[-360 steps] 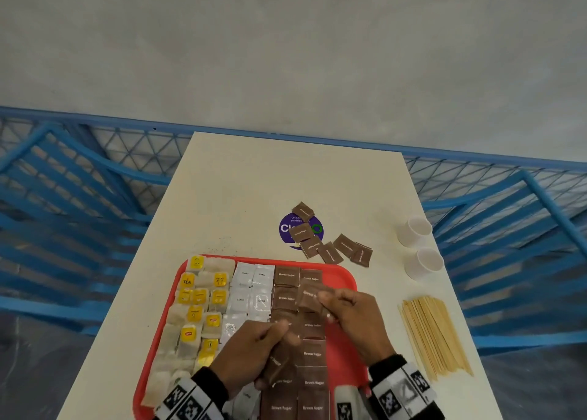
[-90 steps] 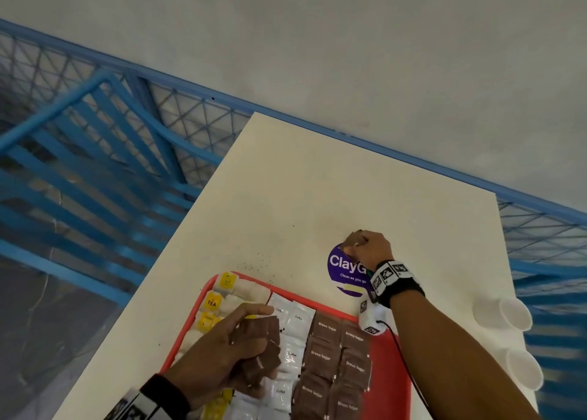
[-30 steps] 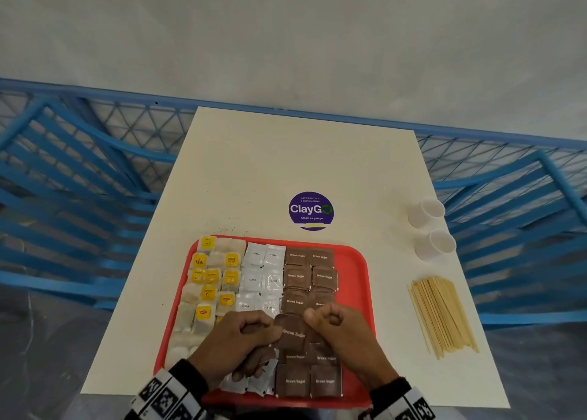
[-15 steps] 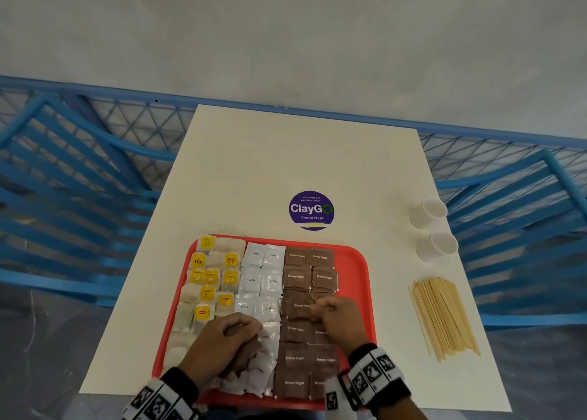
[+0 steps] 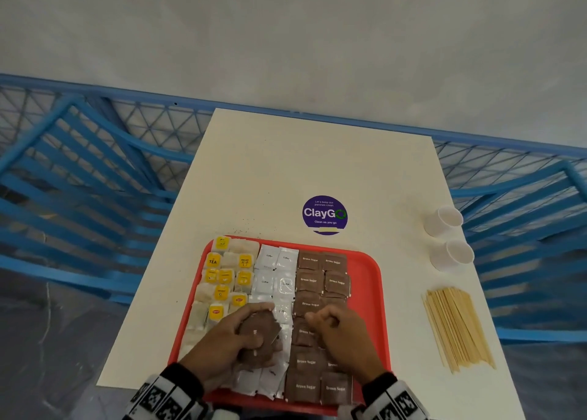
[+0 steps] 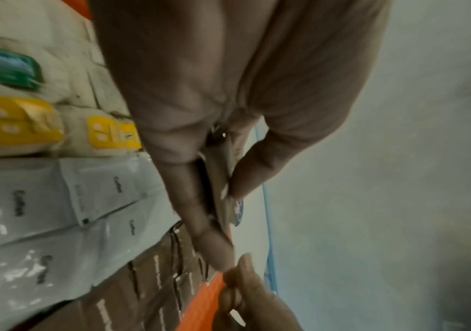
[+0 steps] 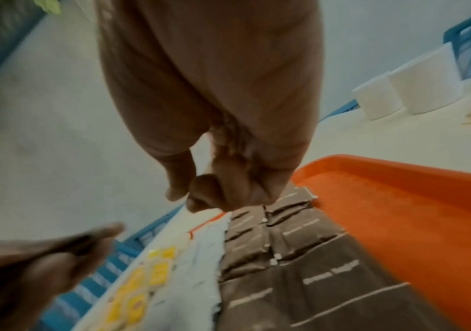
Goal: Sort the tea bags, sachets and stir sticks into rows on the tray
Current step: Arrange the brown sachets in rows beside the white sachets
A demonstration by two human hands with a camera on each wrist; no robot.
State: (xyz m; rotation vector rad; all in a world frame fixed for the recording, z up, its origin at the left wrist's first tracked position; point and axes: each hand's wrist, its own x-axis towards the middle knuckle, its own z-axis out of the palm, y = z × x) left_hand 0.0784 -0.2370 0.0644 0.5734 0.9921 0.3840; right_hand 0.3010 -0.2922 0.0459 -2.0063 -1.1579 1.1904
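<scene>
A stack of brown sugar sachets [image 5: 259, 340] was held in the left hand [image 5: 228, 346], its grip curled around it. The right hand [image 5: 341, 330], fingers curled, was empty above the red tray [image 5: 370, 292], which contained tea bags [image 5: 222, 280], white sachets [image 5: 274, 273] and brown rows [image 5: 322, 273]. Stir sticks [image 5: 457, 327] were left on the table [image 5: 286, 172].

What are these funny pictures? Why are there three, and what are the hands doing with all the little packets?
A person wears three cameras: one on the head, one on each wrist. The head picture looks down at a white table with a red tray on it. On the tray lie rows of tea bags, white coffee sachets and brown sugar sachets. The left hand grips a small stack of brown sachets. The right hand hovers curled over the brown rows; it seems to hold nothing. Beside the tray wait wooden stir sticks and two white cups. The wrist pictures show the same fingers close up.
</scene>
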